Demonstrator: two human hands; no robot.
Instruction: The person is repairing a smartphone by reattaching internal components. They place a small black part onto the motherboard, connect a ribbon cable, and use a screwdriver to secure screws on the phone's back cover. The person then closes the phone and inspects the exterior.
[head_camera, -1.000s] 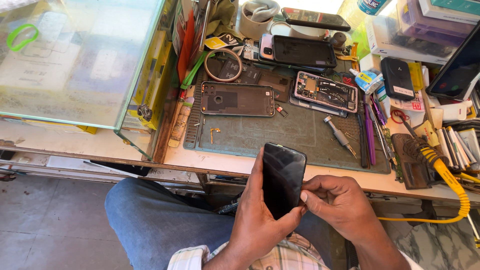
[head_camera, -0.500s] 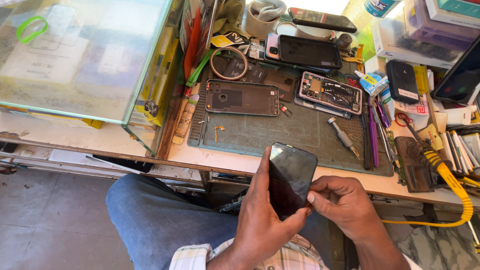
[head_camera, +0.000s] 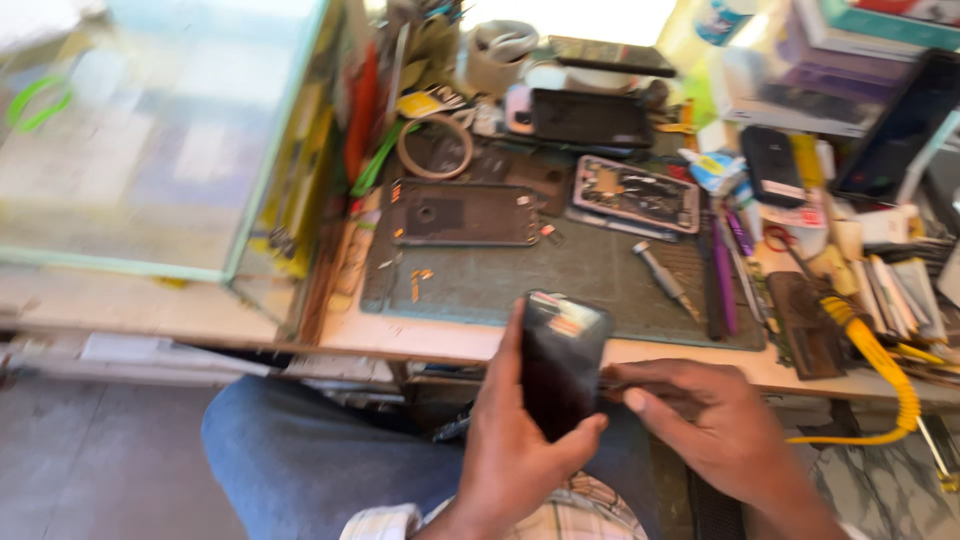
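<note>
My left hand (head_camera: 515, 440) grips a black phone (head_camera: 560, 360) upright over my lap, just below the bench's front edge. Its dark glass face catches a glare near the top. My right hand (head_camera: 705, 425) rests against the phone's right edge, with the thumb and fingers touching its side. On the bench behind lies an opened phone body (head_camera: 465, 212) on a dark work mat (head_camera: 590, 275), and a second opened phone (head_camera: 635, 193) shows its inner parts to the right.
A glass display case (head_camera: 160, 130) fills the left. A screwdriver (head_camera: 665, 280), a tape ring (head_camera: 435, 148), more phones (head_camera: 590, 117), pens and boxes crowd the bench. A yellow coiled cable (head_camera: 880, 365) hangs at the right edge. My jeans-clad knee (head_camera: 300, 460) is below.
The phone has tilted a little and moved slightly right and down in my left hand. My right hand has shifted along its right edge. The view has blurred with head motion.
</note>
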